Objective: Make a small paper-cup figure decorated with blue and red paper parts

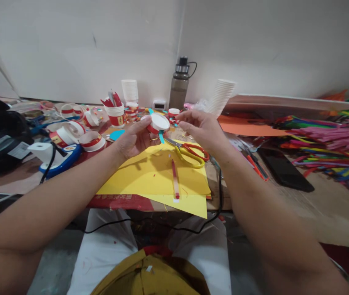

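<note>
A: That olive-yellow cloth garment is closest, isn't it?

B: Yes, then the white trousers. A thin black cable hangs over them from the edge of the brown desk.

A: And on the desk?

B: Overlapping yellow paper sheets, one corner past the edge. On them lies a slim pen with a red cap and clear barrel; farther in, metal scissors with red and yellow handles.

A: The hands?

B: The left hand pinches a shallow white paper cup piece with a red band, held up above the sheets. Bright blue strips stick out from two sides of it. The right hand is just to its right, thumb and fingers bent toward each other; whether they pinch anything, I can't tell.

A: Containers?

B: Left, white paper rings with red bands lie beside a blue-and-white plastic device. Beyond stands a white paper cup with a red band, slender red and pale pieces upright in it.

A: At the back?

B: A short stack of white paper cups, a tall leaning stack of nested white cups and, between them, a grey see-through bottle with a black lid, its contents hard to make out.
</note>
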The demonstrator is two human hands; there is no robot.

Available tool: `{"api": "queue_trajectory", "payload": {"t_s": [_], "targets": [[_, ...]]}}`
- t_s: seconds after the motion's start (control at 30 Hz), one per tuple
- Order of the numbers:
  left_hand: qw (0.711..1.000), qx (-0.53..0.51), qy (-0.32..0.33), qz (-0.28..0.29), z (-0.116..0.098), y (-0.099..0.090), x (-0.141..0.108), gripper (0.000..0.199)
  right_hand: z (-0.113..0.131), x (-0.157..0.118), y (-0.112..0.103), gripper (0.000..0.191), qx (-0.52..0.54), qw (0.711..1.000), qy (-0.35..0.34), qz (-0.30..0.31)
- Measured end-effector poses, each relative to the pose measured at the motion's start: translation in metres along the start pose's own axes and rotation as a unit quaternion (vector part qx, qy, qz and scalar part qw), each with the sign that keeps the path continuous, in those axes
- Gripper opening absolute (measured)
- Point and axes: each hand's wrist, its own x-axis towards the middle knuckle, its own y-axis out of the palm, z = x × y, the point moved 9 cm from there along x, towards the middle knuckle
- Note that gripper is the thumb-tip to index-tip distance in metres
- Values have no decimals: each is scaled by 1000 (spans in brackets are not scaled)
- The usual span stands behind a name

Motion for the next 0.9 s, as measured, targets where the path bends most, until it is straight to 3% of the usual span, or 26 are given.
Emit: {"api": "queue_trajectory", "payload": {"t_s": [0.07, 0.13, 0.27, 0.43, 0.57, 0.7, 0.8, 0.9], "targets": [[1000, -11, 14, -18, -7, -5, 1, 46, -2, -1, 6, 10, -36, 999, -7, 36], [999, -23, 25, -23, -12, -9, 2, 45, 0, -5, 20, 12, -86, 990, -28, 109], [998, -39, 34, -20, -16, -11, 4, 39, -3, -25, 52, 26, -177, 943, -42, 280], [998, -50, 29, -33, -13, -16, 8, 35, 3, -49, 70, 35, -228, 890, -69, 389], [997, -62, 28, -45, -11, -21, 10, 34, 18, -60, 81, 28, -252, 858, -100, 436], [996, -67, 28, -49, -10, -22, 10, 34, 19, -63, 86, 15, -257, 841, -89, 468], [996, -61, 42, -56, -14, -22, 9, 34, 20, -55, 78, 11, -231, 871, -77, 426], [992, -66, 89, -55, -25, -22, 9, 31, 27, -40, 60, 6, -193, 925, -61, 322]]}}
